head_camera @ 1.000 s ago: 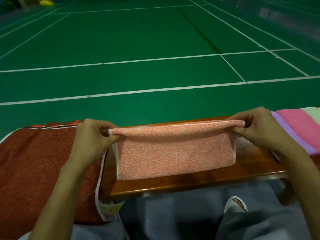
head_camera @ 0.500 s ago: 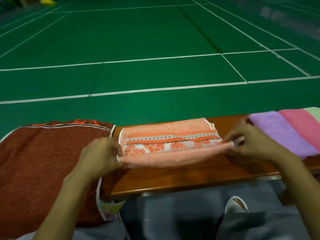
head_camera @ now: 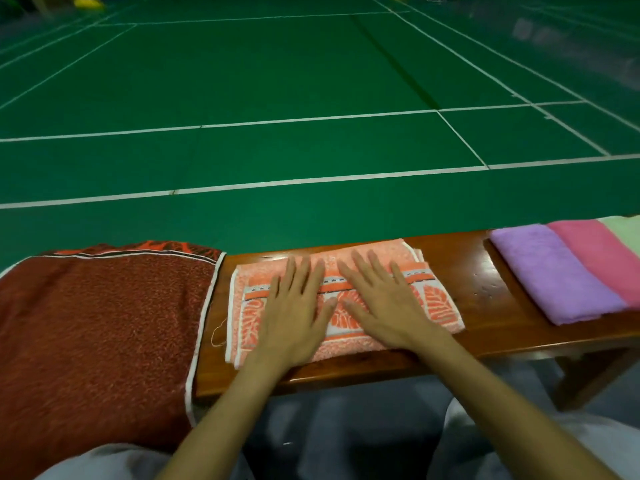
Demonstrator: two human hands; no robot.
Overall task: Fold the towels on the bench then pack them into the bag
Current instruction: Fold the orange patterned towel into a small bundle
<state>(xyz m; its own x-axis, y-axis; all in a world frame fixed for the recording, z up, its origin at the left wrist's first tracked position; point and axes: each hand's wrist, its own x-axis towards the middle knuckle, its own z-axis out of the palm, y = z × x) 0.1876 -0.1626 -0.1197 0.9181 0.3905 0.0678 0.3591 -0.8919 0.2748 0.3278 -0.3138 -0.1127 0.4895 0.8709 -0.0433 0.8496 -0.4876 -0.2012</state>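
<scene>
The orange towel lies folded in the middle of the wooden bench. It is a flat rectangle with a leaf pattern and a striped band on top. The left hand and the right hand rest flat on it side by side, fingers straight and spread, gripping nothing. I judge they press the fold so that the soft cloth keeps its shape. At 9 o'clock from it, a large dark red towel covers the bench end. At 3 o'clock, well apart, a purple towel, a pink towel and a pale green towel lie folded together. I see no bag.
</scene>
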